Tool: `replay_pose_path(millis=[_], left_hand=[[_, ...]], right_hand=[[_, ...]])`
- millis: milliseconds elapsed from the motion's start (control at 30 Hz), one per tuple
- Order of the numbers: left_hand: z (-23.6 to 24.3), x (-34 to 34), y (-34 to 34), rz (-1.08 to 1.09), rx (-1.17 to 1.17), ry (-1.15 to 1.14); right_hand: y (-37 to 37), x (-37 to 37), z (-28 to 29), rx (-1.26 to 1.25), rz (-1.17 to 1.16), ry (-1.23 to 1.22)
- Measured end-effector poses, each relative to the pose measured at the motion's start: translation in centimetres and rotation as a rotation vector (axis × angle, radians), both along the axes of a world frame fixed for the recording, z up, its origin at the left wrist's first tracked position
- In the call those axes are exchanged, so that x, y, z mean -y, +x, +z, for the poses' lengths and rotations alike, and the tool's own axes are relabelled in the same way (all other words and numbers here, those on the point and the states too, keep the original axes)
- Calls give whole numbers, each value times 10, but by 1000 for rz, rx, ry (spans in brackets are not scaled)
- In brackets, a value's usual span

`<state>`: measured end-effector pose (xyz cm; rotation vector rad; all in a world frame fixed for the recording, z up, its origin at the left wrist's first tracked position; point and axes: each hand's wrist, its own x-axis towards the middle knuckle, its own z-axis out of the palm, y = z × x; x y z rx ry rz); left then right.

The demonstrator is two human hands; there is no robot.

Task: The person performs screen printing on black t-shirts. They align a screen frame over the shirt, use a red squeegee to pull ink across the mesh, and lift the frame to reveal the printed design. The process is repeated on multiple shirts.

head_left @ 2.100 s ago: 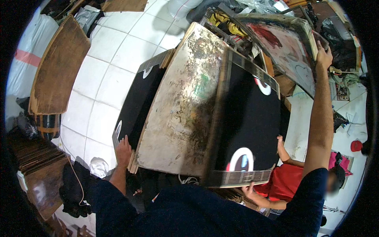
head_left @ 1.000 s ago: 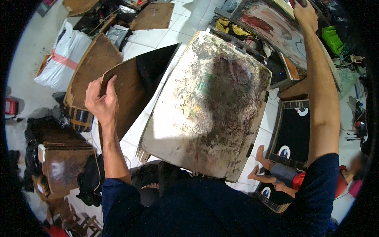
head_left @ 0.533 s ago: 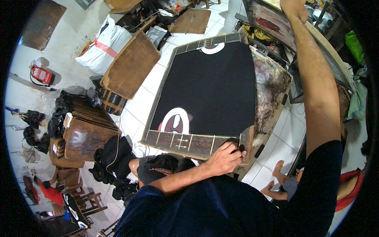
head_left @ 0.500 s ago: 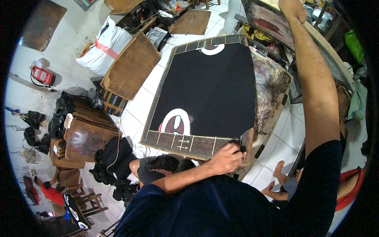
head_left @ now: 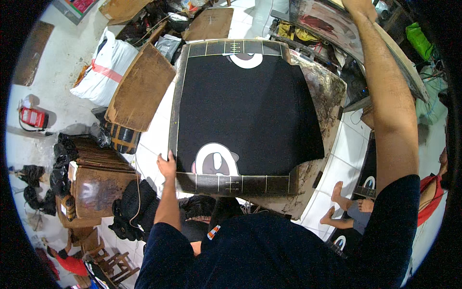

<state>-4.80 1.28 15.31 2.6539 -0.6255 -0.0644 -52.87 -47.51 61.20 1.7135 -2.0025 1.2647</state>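
Observation:
A black fabric panel (head_left: 240, 111) with white, pink and grey printed shapes at its near and far edges lies on a dark board (head_left: 216, 184) marked with pale ruled lines. Its right side spreads past the ruled strips with a curved edge. My left hand (head_left: 167, 164) is at the board's left edge, thumb and forefinger apart, holding nothing. At the upper right, my right arm reaches far out. My right hand (head_left: 360, 8) grips the wooden rim of a red-stained screen frame (head_left: 325, 24); the picture's top edge cuts off part of its fingers.
A stained base (head_left: 332, 89) juts out right of the board. Brown boards (head_left: 139, 89) and a white sack (head_left: 103, 67) stand at left, with a board stack (head_left: 103, 188) nearer. Another person's bare feet (head_left: 337, 219) show at lower right; someone in red (head_left: 72, 262) is at lower left.
My left hand has left the board's near right corner and come to its left edge. The view has shifted, and the board looks straighter. My right hand stays on the screen frame.

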Motion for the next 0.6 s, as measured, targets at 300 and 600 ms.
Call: replay_pose_path(millis=[300,600], left_hand=[[62,4,9,-75,-676,-444],[42,61,-30,-253,-946,-395]], right_hand=[[11,3,24,0,-132,11],[15,20,19,-27,-261,30]])
